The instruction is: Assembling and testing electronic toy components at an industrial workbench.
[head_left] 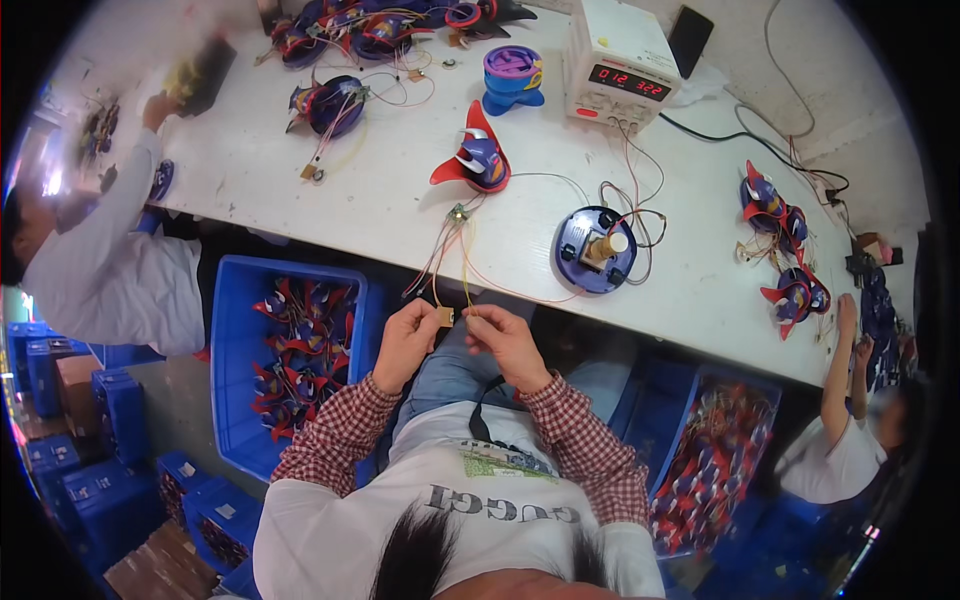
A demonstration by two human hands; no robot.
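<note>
At the far left a co-worker in a white top sits by the table (390,205), one arm stretched over it. Next comes a blue bin (222,380) holding red and purple toy parts (305,350), beside the person's left forearm.

The small tan square piece (446,317) sits at the fingertips of the left hand (406,345), on the side facing the right hand. The left thumb and fingers are clamped on it; the forearm, in a checked sleeve, angles up and inward from the lower edge, over the lap.

Between the hands and a little above, a small circuit board (458,213) lies near the table's front edge, with thin wires trailing down from it. A red and purple winged toy part (482,163) lies just beyond.

The yellow wire (465,265) runs down to the fingertips of the right hand (508,345), which are pinched together on its lower end; that wrist bends inward, its forearm slanting up from the right. Farther right, a round purple base (585,270) rests on the table.
</note>
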